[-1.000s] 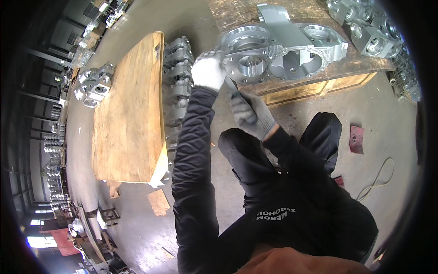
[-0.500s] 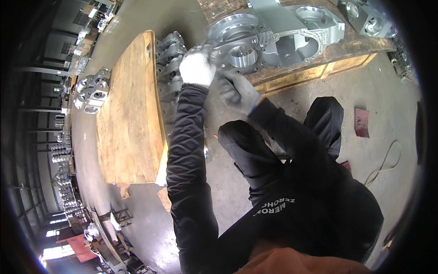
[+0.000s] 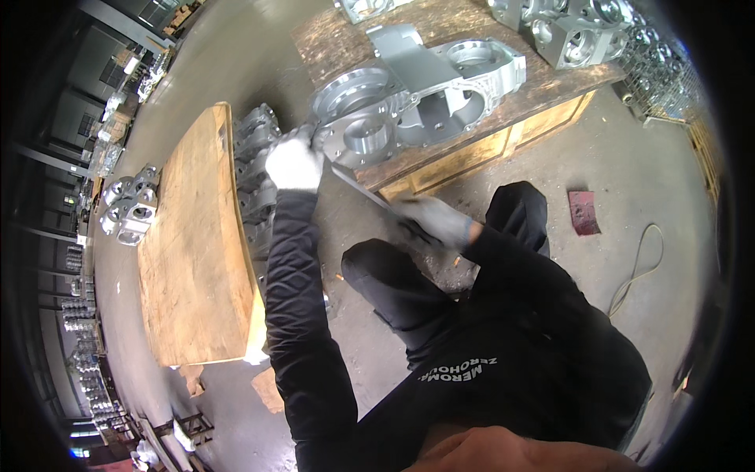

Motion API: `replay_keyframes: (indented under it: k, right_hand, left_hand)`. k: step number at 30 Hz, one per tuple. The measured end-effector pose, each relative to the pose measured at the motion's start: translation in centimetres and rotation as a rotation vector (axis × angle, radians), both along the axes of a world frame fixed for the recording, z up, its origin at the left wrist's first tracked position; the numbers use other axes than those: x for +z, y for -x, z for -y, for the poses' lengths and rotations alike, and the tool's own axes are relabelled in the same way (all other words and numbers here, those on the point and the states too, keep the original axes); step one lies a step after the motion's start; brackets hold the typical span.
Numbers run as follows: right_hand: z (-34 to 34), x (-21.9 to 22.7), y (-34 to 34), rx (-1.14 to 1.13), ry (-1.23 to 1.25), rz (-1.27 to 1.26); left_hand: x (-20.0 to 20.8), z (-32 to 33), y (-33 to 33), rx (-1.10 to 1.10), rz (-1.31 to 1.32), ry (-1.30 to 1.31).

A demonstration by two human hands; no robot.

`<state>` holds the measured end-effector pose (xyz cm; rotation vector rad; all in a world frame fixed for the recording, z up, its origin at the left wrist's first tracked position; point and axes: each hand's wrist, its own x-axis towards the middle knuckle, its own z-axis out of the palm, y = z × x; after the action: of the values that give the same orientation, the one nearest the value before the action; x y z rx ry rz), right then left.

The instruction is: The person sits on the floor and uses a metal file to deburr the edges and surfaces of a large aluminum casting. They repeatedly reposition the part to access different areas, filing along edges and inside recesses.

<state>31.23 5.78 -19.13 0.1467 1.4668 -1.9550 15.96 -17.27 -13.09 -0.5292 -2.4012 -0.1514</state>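
Note:
A silver machined metal casting point(image 3: 429, 130) with large round bores lies on the worn wooden workbench point(image 3: 329, 49). My left hand point(image 3: 296, 162), in a white glove, is at the casting's left edge. Its fingers curl against that edge, partly lost in glare. My right hand point(image 3: 437, 222), in a grey-white glove and blurred by motion, is closed around what looks like a long flat file point(image 3: 363, 189). The file slants from my right hand up to the casting's near left corner, its tip close to my left hand.
Left of me stands a board-topped wooden crate point(image 3: 189, 259), with metal castings point(image 3: 255, 169) along its right side and another casting point(image 3: 130, 206) beyond. More castings point(image 3: 578, 39) sit at the bench's right end. A red sheet point(image 3: 583, 212) and a looped cord point(image 3: 635, 271) lie on the floor.
My right hand has drawn back toward my knees, away from the casting, and the file now shows. My left hand stays at the casting's edge. The whole view has shifted.

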Motion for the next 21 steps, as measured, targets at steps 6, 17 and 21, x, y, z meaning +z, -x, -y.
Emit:
replay_keyframes:
  k: [6, 17, 21]
  right_hand:
    - [-9.8, 4.7, -4.7, -0.268, -0.353, -0.719]
    - [-18.8, 11.8, -1.7, -0.368, -0.836, -0.388]
    - [-19.9, 13.9, -0.8, -0.207, -0.827, -0.314]
  left_hand:
    - [1.2, 0.8, -0.1, 0.150, -0.064, 0.038]
    - [-1.1, -1.8, 1.9, -0.073, 0.022, 0.096]
    - [-0.3, -4.8, 1.5, -0.122, 0.036, 0.089]
